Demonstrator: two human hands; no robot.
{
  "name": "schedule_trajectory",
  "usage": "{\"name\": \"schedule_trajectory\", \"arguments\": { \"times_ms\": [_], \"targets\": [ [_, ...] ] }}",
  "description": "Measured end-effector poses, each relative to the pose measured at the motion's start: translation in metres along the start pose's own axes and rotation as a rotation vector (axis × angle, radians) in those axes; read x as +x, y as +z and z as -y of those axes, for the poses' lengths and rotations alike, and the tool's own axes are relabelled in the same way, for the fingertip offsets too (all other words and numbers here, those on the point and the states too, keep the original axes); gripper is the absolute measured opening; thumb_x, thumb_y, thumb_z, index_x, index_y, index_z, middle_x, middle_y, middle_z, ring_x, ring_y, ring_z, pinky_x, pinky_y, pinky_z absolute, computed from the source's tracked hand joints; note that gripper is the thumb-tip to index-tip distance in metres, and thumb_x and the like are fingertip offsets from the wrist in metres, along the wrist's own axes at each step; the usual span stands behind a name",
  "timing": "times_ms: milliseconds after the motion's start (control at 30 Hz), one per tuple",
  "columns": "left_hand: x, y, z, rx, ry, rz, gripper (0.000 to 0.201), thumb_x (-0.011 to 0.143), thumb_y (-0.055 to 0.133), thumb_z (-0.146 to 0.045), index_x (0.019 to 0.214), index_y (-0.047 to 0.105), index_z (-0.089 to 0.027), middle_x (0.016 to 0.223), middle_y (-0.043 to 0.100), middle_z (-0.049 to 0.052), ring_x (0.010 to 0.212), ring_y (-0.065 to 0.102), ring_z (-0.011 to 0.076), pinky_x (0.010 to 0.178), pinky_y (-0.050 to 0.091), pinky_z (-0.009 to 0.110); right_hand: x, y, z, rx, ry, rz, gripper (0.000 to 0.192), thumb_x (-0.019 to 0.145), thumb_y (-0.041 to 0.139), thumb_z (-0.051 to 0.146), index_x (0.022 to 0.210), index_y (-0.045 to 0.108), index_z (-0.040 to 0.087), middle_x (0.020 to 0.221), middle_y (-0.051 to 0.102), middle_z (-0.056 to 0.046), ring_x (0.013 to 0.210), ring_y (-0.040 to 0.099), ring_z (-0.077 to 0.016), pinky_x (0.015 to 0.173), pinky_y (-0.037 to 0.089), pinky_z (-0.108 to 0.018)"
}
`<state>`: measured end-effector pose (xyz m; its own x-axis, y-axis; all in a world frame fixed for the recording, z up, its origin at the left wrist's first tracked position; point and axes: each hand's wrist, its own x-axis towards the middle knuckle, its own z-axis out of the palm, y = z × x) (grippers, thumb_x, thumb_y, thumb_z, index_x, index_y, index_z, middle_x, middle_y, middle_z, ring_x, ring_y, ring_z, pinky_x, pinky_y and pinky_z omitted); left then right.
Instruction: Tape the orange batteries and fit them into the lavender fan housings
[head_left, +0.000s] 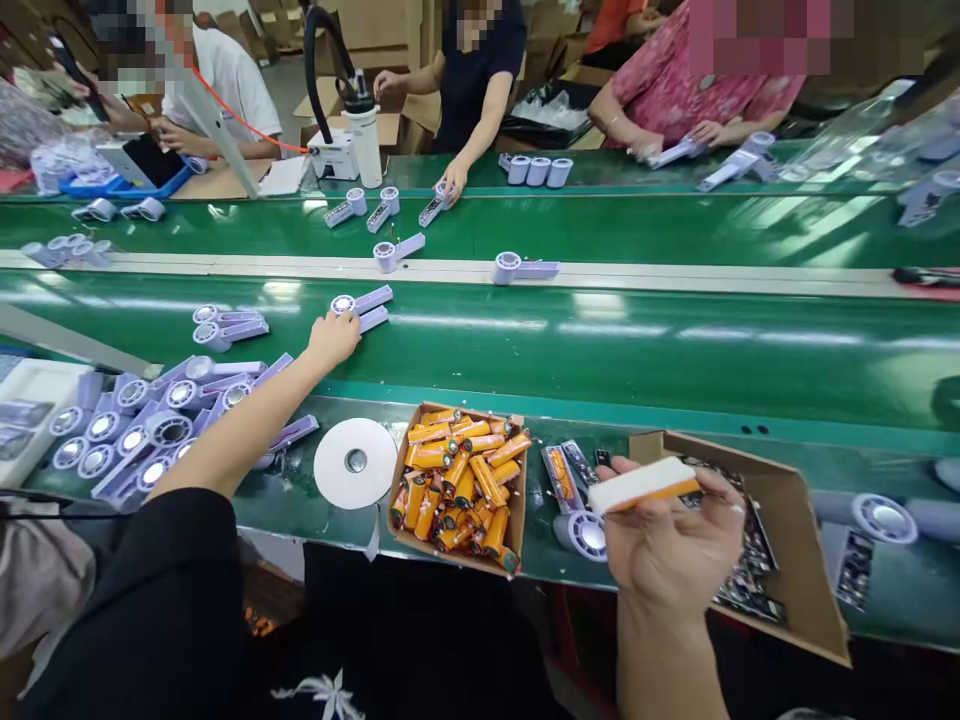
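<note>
Head camera, looking down from where the worker is standing: a shallow cardboard box [450,558] is sitting on the table [547,590] between the two hands, its brim crowded with glossy orange cylinders [487,480] lying at every angle. Just beyond the right hand [675,540], partly hidden by it, a larger cardboard box [799,550] is standing open with a flap leaning outward, and dark circuit boards [757,550] are filling it. Out past the left forearm, a white tray [73,376] is holding pieces too blurred to make out.

The hands are working well apart. The right one is clamping an orange block [656,486] between thumb and fingers, palm turned up; a matte white strip is covering the block's upper face. The left hand [335,338] is lying over the round end of a lavender housing [373,319] on the shiny green belt [480,350]; I cannot tell whether its fingers are gripping. Another housing is lying just beside it.

Smooth lavender housings, each a ring head with a straight handle, are heaping up [105,427] beside the left forearm. A flat white roll [334,465] is lying between that forearm and the orange cylinders, while one housing [586,535] with an orange insert is resting just beside the right hand.
</note>
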<state>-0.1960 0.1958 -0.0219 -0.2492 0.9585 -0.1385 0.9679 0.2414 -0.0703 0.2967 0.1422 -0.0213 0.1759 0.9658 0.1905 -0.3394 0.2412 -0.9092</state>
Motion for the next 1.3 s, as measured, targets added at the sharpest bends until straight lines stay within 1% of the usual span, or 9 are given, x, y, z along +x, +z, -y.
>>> {"name": "schedule_trajectory", "arguments": {
  "times_ms": [133,267,400,533,667,800,900,1167,1300],
  "targets": [
    [0.004,0.012,-0.002,-0.061,0.212,0.084,0.028,0.095,0.069,-0.033,0.117,0.083,-0.022,0.144,0.072,0.019,0.138,0.060,0.0371,0.114,0.048,0.045,0.009,0.034,0.007,-0.055,0.014,0.174,0.048,0.077,0.104,0.037,0.113,0.073,0.033,0.090,0.088,0.002,0.086,0.090,-0.0299,0.087,0.077,-0.055],
    [0.020,0.017,-0.007,-0.141,0.354,0.145,0.015,0.085,0.075,-0.033,0.094,0.085,-0.025,0.121,0.081,0.013,0.128,0.066,0.0324,0.113,0.048,0.039,0.036,0.101,-0.004,-0.116,0.074,0.432,0.045,0.080,0.101,0.038,0.116,0.075,0.031,0.097,0.090,-0.002,0.096,0.090,-0.0288,0.087,0.077,-0.046],
    [0.037,0.015,0.004,-0.251,0.370,0.200,0.021,0.088,0.072,-0.043,0.096,0.085,-0.028,0.108,0.086,0.004,0.104,0.073,0.0241,0.093,0.051,0.029,0.069,0.183,-0.068,-0.243,0.114,0.731,0.047,0.079,0.096,0.039,0.117,0.073,0.025,0.102,0.090,-0.003,0.098,0.089,-0.0264,0.091,0.074,-0.041],
    [0.040,0.021,0.009,-0.358,0.309,0.131,0.035,0.101,0.059,-0.047,0.116,0.082,-0.026,0.121,0.086,0.004,0.109,0.074,0.0219,0.089,0.050,0.027,0.085,0.237,-0.138,-0.583,0.067,0.951,0.037,0.086,0.083,0.027,0.120,0.071,0.020,0.102,0.089,-0.005,0.097,0.088,-0.0244,0.095,0.068,-0.038],
    [0.038,0.032,-0.001,-0.412,0.248,0.054,0.030,0.104,0.062,-0.045,0.117,0.081,-0.027,0.119,0.086,0.005,0.110,0.074,0.0233,0.091,0.049,0.028,0.088,0.249,-0.161,-0.893,-0.047,1.070,0.035,0.096,0.076,0.023,0.131,0.070,0.020,0.111,0.089,-0.009,0.104,0.086,-0.0248,0.096,0.064,-0.036],
    [0.040,0.039,-0.015,-0.438,0.209,0.015,0.026,0.103,0.064,-0.042,0.115,0.082,-0.028,0.119,0.085,0.007,0.111,0.074,0.0257,0.093,0.049,0.031,0.085,0.247,-0.154,-1.252,-0.236,1.218,0.039,0.106,0.070,0.028,0.145,0.069,0.023,0.119,0.088,-0.010,0.108,0.084,-0.0272,0.097,0.061,-0.035],
    [0.041,0.039,-0.024,-0.443,0.190,-0.001,0.026,0.103,0.064,-0.041,0.114,0.082,-0.027,0.119,0.086,0.008,0.113,0.074,0.0277,0.094,0.050,0.033,0.082,0.250,-0.148,-1.466,-0.291,1.280,0.045,0.108,0.069,0.034,0.152,0.069,0.025,0.121,0.087,-0.013,0.110,0.083,-0.0328,0.098,0.061,-0.040],
    [0.041,0.037,-0.041,-0.450,0.180,-0.027,0.030,0.102,0.061,-0.037,0.118,0.084,-0.026,0.125,0.085,0.010,0.116,0.073,0.0307,0.099,0.050,0.037,0.077,0.270,-0.150,-1.581,-0.271,1.373,0.046,0.113,0.059,0.045,0.154,0.073,0.031,0.134,0.083,-0.017,0.120,0.079,-0.0387,0.102,0.061,-0.048],
    [0.039,0.035,-0.042,-0.449,0.188,-0.035,0.029,0.103,0.061,-0.036,0.118,0.083,-0.026,0.123,0.085,0.010,0.116,0.073,0.0297,0.099,0.050,0.036,0.087,0.274,-0.137,-1.594,-0.289,1.370,0.037,0.108,0.067,0.036,0.139,0.084,0.025,0.129,0.085,-0.018,0.123,0.079,-0.0388,0.107,0.059,-0.047]
  ]
}}
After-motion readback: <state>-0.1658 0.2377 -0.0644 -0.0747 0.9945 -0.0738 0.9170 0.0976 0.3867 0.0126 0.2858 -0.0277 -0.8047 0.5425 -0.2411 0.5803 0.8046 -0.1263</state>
